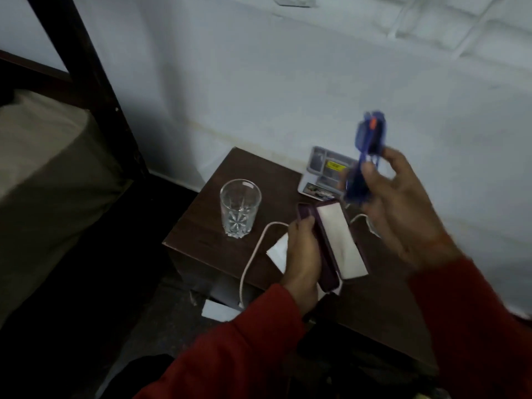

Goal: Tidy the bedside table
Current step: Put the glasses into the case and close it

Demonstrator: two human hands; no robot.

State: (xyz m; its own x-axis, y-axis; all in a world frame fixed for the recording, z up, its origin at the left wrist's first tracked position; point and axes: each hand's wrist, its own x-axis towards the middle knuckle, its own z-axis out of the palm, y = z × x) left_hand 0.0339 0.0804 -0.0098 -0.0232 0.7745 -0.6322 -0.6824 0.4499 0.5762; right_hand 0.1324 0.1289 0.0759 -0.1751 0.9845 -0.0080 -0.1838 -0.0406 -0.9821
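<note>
A: Left side first?
B: Bed (pixel 43 168) with a dark frame, then the brown table (pixel 207 226). A cut-pattern glass (pixel 240 207) stands upright on it, nothing inside that I can see.
A: Cable?
B: White cord (pixel 253 254) runs off the table's front edge, next to a white paper (pixel 277 251).
A: Left hand?
B: Left hand (pixel 302 254), red sleeve, grip clamped on an open purple case (pixel 325 254) held just over the table. Pale cloth (pixel 342 243) lies in the open half.
A: Behind it?
B: Grey tray (pixel 325 168) with a yellow label, at the table's back edge by the wall.
A: Right hand?
B: Right hand (pixel 403 203) holds blue glasses (pixel 365 156) up above the case, fingers pinched on the lower part. Folded, I think, orange spot near the top, blurred.
</note>
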